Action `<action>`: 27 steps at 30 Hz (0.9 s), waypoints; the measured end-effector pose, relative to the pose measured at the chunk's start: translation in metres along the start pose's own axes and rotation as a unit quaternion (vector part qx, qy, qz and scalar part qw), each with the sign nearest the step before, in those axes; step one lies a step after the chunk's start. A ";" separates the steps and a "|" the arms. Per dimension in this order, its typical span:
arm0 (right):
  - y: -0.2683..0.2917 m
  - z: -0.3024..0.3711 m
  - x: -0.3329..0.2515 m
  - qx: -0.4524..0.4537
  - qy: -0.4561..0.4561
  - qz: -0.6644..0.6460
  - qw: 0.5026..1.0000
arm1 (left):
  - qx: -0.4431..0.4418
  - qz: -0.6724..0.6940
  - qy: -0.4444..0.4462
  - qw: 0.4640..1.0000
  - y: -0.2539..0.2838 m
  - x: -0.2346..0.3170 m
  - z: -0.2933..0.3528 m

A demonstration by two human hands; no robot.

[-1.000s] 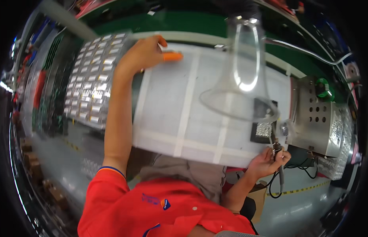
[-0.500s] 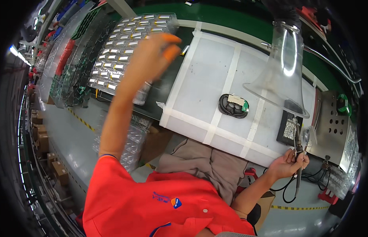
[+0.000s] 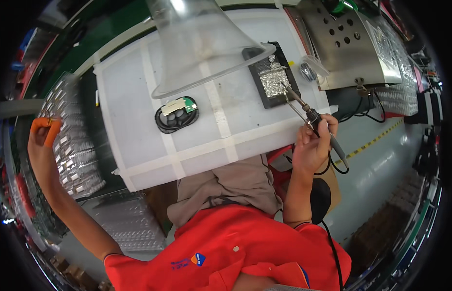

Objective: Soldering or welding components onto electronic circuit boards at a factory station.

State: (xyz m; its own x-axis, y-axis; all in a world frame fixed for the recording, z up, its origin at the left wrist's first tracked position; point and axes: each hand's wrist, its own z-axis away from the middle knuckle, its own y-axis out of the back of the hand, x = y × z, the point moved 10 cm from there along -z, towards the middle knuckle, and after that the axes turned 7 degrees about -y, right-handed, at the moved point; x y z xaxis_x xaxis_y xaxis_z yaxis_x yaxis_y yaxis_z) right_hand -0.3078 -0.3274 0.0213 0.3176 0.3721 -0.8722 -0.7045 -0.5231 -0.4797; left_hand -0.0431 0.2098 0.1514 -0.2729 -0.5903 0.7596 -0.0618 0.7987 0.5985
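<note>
My right hand (image 3: 311, 148) is closed round a soldering iron (image 3: 312, 116) with a thin metal tube fixed alongside. Its tip points at the crumpled silver foil (image 3: 274, 75) on a black rectangular holder (image 3: 266, 98). At the far left, my left hand (image 3: 43, 140) wears orange finger cots and pinches thumb and finger together beside the stacked clear trays (image 3: 80, 160). Something small and dark shows at the fingertips, too small to name. Mid-table lies a black oval housing (image 3: 176, 121) holding a green circuit board (image 3: 190, 104) and a flat pale piece.
A clear fume funnel (image 3: 197, 53) hangs over the white taped work surface (image 3: 245, 128). A perforated metal box (image 3: 350, 53) stands at the back right, near a small clear container (image 3: 311, 69). The iron's black cable (image 3: 330, 237) loops down on the right.
The view has swung to the right. My left hand, formerly raised over the trays, is now at their outer side with fingers pinched. My right hand still grips the iron, now tilted toward the foil.
</note>
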 end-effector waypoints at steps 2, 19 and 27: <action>0.000 0.005 -0.001 -0.036 -0.031 -0.012 0.999 | -0.022 0.026 -0.037 0.999 -0.027 0.030 0.021; -0.048 0.029 0.009 -0.112 -0.044 -0.005 0.993 | -0.143 0.039 -0.122 0.981 -0.206 0.086 0.068; -0.116 0.035 0.043 -0.173 -0.001 0.110 0.979 | -0.145 0.054 -0.195 0.969 -0.222 0.106 0.063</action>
State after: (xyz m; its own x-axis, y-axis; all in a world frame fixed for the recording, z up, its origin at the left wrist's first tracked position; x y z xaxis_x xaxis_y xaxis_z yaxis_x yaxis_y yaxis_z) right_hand -0.2347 -0.2234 0.0431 0.1808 0.2238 -0.9577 -0.4989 -0.8183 -0.2855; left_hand -0.1187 -0.0227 0.0834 -0.6074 -0.3713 0.7022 0.2439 0.7542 0.6097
